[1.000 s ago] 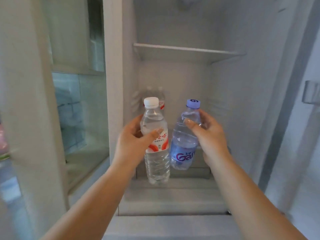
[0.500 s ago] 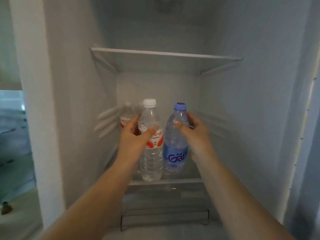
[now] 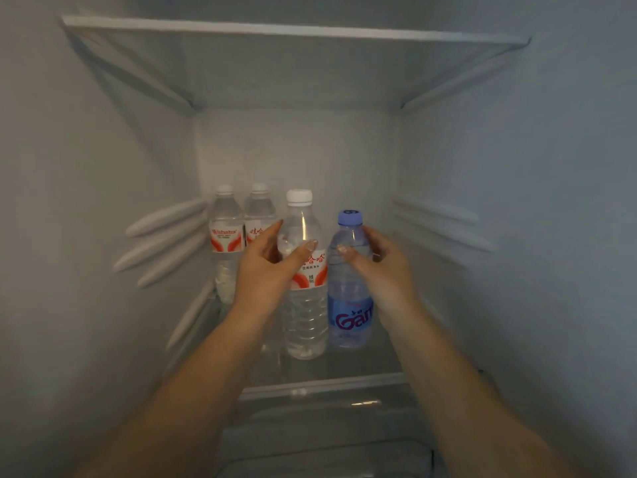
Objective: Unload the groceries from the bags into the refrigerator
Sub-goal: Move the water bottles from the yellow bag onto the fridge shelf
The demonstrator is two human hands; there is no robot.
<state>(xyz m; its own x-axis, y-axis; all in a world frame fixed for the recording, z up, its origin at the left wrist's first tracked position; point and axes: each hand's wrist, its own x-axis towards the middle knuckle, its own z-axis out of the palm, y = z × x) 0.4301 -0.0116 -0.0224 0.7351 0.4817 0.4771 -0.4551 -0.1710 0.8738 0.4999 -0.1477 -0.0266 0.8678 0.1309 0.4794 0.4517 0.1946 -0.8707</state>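
Both my arms reach deep into the open refrigerator. My left hand [image 3: 267, 270] is wrapped around a clear water bottle with a white cap and red-and-white label [image 3: 305, 305]. My right hand [image 3: 382, 267] grips a smaller bluish bottle with a purple cap and blue label [image 3: 348, 315]. Both bottles stand upright side by side, their bases at the glass shelf [image 3: 362, 372]. Two more red-label water bottles [image 3: 225, 236] [image 3: 258, 215] stand at the back left of the same shelf, partly hidden by my left hand.
A second glass shelf [image 3: 293, 32] spans the compartment overhead. White rail ridges stick out of the left wall [image 3: 165, 236] and the right wall [image 3: 441, 229]. A clear drawer [image 3: 327, 443] lies below the shelf. The shelf's right half holds no items.
My hands have carried both bottles forward into the refrigerator and down onto the shelf. The view has closed in, and the two bottles at the back now show plainly.
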